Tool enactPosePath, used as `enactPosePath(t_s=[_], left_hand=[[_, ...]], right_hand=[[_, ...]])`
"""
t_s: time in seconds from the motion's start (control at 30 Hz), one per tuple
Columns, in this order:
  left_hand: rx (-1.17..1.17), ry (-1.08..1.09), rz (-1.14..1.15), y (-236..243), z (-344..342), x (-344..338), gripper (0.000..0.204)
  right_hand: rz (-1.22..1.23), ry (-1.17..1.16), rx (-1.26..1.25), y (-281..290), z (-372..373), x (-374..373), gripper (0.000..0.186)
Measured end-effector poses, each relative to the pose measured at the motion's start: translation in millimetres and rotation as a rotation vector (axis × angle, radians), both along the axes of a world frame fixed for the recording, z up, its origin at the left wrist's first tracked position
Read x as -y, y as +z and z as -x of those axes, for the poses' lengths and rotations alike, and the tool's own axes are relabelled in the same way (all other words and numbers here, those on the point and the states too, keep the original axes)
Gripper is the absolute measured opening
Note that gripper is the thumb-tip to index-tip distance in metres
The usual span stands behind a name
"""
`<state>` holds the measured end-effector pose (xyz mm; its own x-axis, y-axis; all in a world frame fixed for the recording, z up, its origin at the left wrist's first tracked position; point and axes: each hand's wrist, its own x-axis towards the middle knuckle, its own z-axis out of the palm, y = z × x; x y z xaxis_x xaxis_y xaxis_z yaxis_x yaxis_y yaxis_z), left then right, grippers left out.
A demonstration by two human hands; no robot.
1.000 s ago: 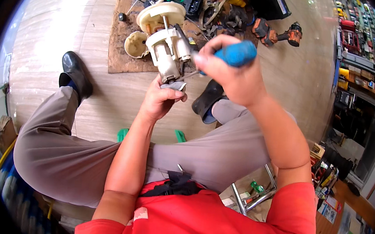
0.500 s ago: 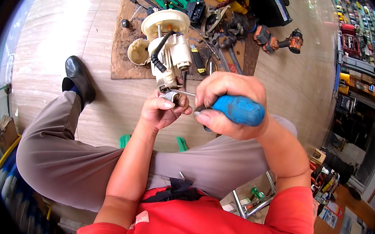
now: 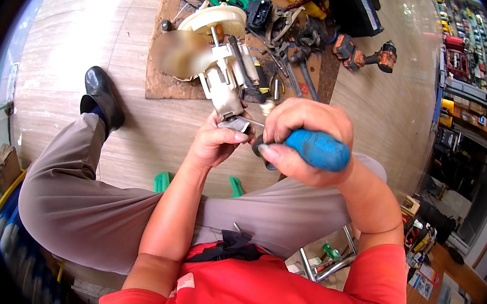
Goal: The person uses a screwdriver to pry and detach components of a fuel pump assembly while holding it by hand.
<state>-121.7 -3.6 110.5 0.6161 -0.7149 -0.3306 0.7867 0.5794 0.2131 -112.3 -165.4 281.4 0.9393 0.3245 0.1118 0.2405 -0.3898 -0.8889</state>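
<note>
From my remote feed, I see the left hand pinching the grey end of the white pump; the right hand wraps 1 blue screwdriver; the pump appears across the wooden board's near edge.

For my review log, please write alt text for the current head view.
A bare left hand holds a grey piece at the end of a cream plastic assembly; the right hand grips a blue-handled tool, its shaft pointing there. Beyond, hand tools lie on a brown board.
</note>
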Motion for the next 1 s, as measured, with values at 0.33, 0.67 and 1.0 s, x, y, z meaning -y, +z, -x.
enactPosePath(t_s=[0.33,0.67,1.0], left_hand=[[-0.009,0.016,-0.055,-14,5,3,0.055],[0.031,0.037,-0.131,-7,7,11,0.049],[-0.026,0.049,0.035,13,17,22,0.044]], right_hand=[[-0.061,0.096,-0.104,-10,-10,6,0.016],[-0.072,-0.253,-0.262,-18,-15,6,0.012],[-0.804,-0.172,-0.303,-22,-16,1,0.019]])
